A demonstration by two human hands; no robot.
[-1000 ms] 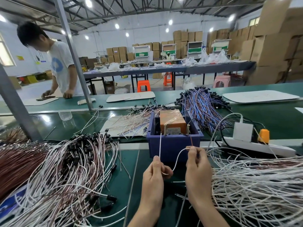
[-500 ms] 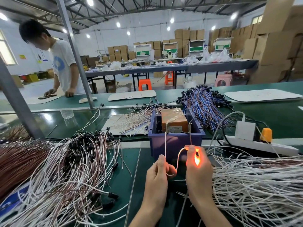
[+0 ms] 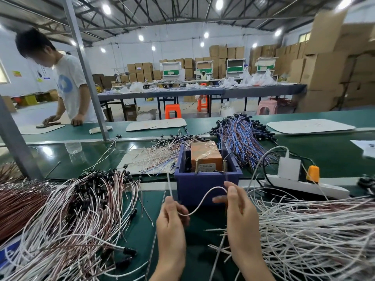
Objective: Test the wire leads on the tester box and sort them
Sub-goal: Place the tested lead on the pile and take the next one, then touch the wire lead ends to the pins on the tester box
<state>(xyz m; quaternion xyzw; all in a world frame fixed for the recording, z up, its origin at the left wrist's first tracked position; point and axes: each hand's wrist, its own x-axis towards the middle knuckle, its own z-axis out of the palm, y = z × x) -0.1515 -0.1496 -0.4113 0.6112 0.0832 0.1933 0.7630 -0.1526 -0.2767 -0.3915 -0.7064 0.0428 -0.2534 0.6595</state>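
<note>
A blue tester box (image 3: 205, 184) with an orange unit (image 3: 205, 154) and two upright metal posts stands on the green bench in front of me. My left hand (image 3: 172, 216) pinches one end of a white wire lead (image 3: 203, 199), its tip sticking up left of the box. My right hand (image 3: 238, 207) pinches the other end in front of the box, below the posts. The lead sags in a loop between my hands. No lamp glows.
A heap of white and brown leads with black ends (image 3: 77, 216) lies on the left, a pile of white leads (image 3: 312, 234) on the right. Blue-brown leads (image 3: 241, 136) lie behind the box. A white power strip (image 3: 304, 185) sits right. A person (image 3: 69, 86) stands across the bench.
The orange glow at my right fingers has gone out. Both wire ends have come off the posts, my left hand has shifted left, and the lead now hangs looser.
</note>
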